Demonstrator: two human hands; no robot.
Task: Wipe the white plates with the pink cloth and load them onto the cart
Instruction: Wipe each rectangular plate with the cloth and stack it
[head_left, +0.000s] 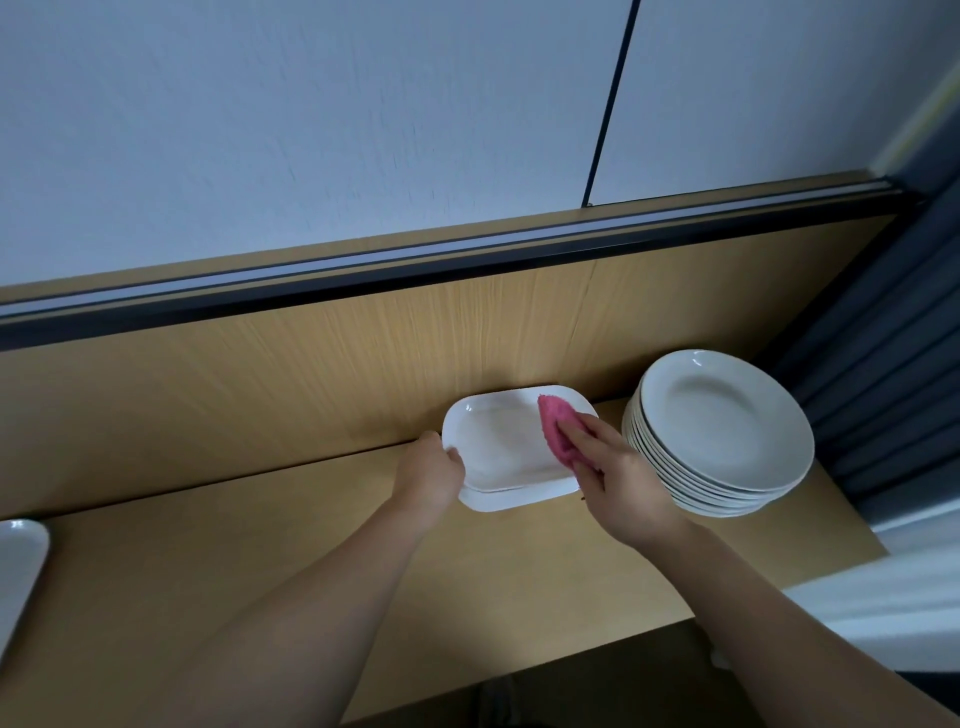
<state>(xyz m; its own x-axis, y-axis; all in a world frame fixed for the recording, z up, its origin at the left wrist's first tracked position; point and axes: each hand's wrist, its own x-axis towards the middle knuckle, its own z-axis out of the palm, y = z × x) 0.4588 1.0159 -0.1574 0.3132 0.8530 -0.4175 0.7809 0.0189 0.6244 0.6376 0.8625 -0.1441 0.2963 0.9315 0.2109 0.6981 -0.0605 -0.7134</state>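
Observation:
A white rectangular plate (498, 441) lies on top of another like it, at the back of the wooden table (260, 561). My left hand (431, 470) grips the top plate's left edge. My right hand (613, 467) presses the pink cloth (558, 428) onto the plate's right side, fingers laid over the cloth. To the right stands a stack of several round white plates (722, 431). The cart is out of view.
Part of another white plate (18, 566) shows at the table's left edge. A wooden back panel (311, 364) rises behind the plates, under a black rail. A dark curtain (883, 364) hangs at the right.

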